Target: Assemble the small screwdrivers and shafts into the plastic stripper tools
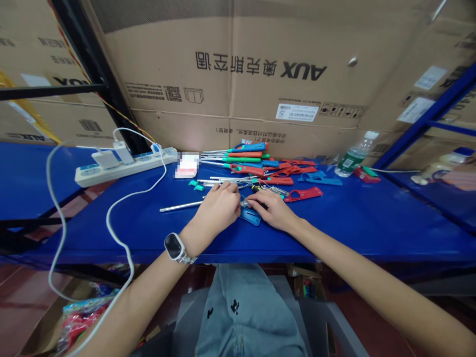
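A blue long-necked lighter (250, 216) lies low over the blue table, its handle showing between my hands and its metal tube (180, 206) apparently reaching out to the left. My left hand (219, 207), with a watch on the wrist, is closed around the lighter's middle. From the other side my right hand (274, 208) pinches at the same spot, where a small shiny part shows; what its fingertips hold is too small to name. Just behind are a yellow-and-black handle (256, 188) and a red handle piece (304, 194). Two green bits (196, 185) lie left.
Several lighters (245, 159) and red and blue handle pieces are heaped behind my hands. A white power strip (126, 166) with plugs and a loose cable (111, 213) is at left. A water bottle (355, 156) and small red box (367, 174) stand right. Cardboard (253, 99) backs the table.
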A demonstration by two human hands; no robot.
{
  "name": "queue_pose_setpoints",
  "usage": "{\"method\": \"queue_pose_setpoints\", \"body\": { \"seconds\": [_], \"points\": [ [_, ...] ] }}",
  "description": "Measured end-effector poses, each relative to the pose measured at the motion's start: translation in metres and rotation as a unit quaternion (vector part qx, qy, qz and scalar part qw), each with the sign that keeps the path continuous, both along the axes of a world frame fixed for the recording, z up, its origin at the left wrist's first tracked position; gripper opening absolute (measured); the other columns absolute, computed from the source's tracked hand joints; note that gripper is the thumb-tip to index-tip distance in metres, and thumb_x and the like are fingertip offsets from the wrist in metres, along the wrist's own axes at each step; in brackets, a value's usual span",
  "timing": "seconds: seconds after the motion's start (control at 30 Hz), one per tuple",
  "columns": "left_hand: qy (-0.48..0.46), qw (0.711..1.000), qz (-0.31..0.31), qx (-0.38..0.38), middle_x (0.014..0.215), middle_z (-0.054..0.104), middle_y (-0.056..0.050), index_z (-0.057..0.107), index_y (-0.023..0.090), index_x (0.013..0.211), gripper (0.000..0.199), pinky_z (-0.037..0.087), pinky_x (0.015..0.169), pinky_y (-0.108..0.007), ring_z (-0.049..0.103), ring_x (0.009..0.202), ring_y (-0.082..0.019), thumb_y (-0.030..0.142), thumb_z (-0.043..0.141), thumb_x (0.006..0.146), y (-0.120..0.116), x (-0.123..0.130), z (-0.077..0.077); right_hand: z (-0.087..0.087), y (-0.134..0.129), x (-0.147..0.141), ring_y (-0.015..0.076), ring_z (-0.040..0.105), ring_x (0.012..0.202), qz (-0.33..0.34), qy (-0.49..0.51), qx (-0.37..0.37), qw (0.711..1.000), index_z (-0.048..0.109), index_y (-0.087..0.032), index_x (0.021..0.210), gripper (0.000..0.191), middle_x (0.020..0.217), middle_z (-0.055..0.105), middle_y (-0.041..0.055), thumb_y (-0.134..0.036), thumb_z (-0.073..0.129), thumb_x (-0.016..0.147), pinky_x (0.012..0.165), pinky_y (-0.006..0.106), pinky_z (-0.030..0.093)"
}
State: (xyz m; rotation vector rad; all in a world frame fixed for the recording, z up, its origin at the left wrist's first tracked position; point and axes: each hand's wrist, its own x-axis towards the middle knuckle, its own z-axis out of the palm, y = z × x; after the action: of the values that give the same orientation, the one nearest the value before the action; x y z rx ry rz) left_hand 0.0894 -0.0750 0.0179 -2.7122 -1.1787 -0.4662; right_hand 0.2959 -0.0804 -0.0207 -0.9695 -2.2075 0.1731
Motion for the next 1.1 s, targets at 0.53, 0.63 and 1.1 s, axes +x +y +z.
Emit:
{"method": "queue_pose_setpoints", "body": {
  "seconds": [0.53,0.63,1.1],
  "points": [
    [-0.178,0.964,-0.08,-0.179,0.124,0.065,-0.008,0.069,0.022,0.107,0.033,0.046,0.107,-0.051,0.06,0.12,-0.029,0.032,0.084,0.079,0.016,-0.038,-0.006,0.0,-0.003,0.005,0.02,0.066,0.086,0.032,-0.05,0.059,0.997,0.073,-0.019,0.108,0.025,0.095,0.076,0.0071,-0.034,0.053,0.106,0.084,0.037,0.05],
    [-0.133,0.968,-0.097,-0.191,0.118,0.069,-0.008,0.068,0.023,0.112,0.036,0.05,0.101,-0.049,0.063,0.114,-0.029,0.032,0.082,0.081,0.018,-0.042,-0.01,0.001,-0.004,0.004,0.0198,0.066,0.084,0.023,-0.066,0.077,0.995,0.074,-0.02,0.105,0.027,0.094,0.077,0.0068,-0.035,0.051,0.106,0.083,0.038,0.049],
    [-0.164,0.963,-0.148,-0.155,0.112,0.069,-0.009,0.076,0.019,0.11,0.024,0.054,0.099,-0.045,0.065,0.106,-0.026,0.033,0.076,0.09,0.022,-0.045,-0.03,0.004,-0.016,0.005,0.0216,0.07,0.098,0.013,-0.143,0.104,0.984,0.076,-0.021,0.11,0.028,0.104,0.08,0.0054,-0.037,0.053,0.106,0.086,0.039,0.045]
  ]
}}
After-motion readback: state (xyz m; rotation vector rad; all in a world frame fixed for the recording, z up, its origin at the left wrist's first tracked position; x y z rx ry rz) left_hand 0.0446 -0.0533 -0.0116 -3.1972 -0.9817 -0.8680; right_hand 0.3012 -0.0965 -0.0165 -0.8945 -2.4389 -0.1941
